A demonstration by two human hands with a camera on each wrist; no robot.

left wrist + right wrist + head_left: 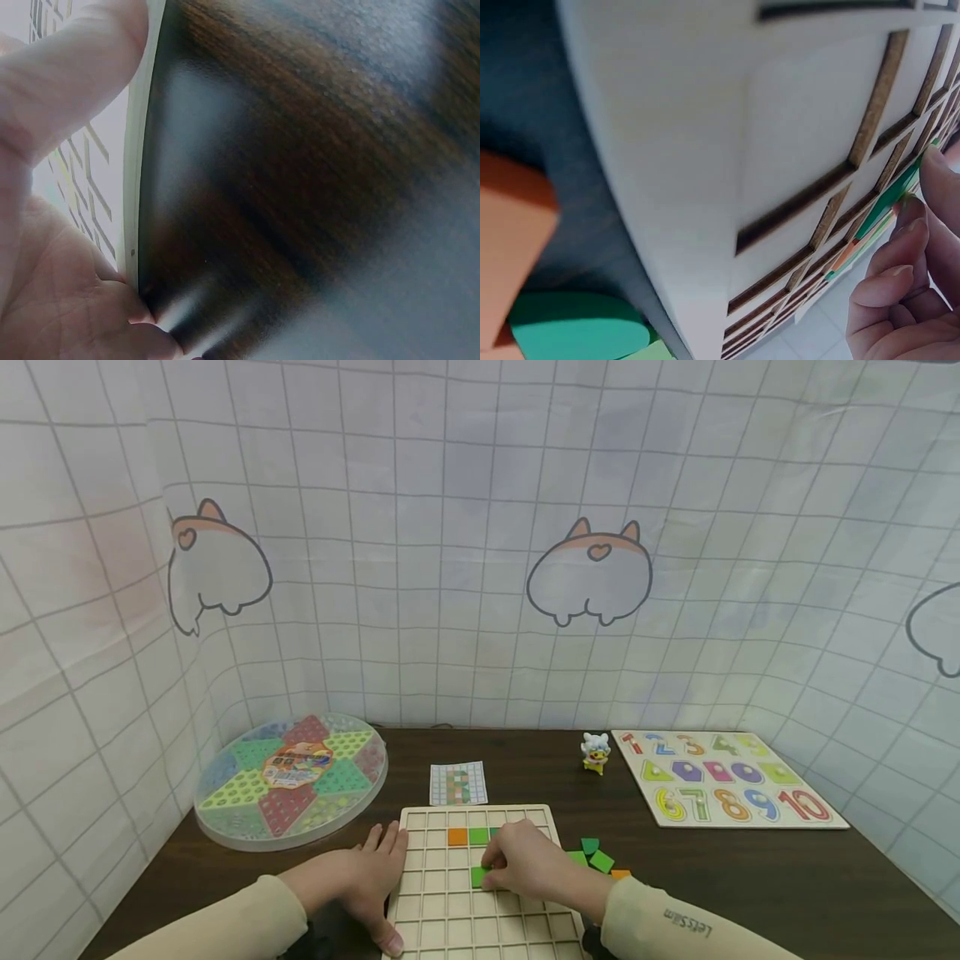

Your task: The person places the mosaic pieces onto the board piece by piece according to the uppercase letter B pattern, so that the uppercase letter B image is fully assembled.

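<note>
A pale wooden grid board (435, 906) lies on the dark table. My right hand (528, 864) is over its middle, thumb and fingers pinching a green square tile (477, 877) at one cell. In the right wrist view, curled fingers (900, 259) show beside green and orange pieces on the grid. Farther up the board sit an orange tile (457, 837), a green tile (478, 836) and a darker green piece partly hidden by the right hand. My left hand (371, 877) rests along the board's left edge, fingers extended and thumb spread, as the left wrist view also shows.
Several loose green and orange pieces (602, 861) lie right of the board. Behind it is a small pattern card (458, 784). A round checkers board (292, 781) stands left, a figurine (595, 752) behind right, and a number puzzle (723, 781) far right.
</note>
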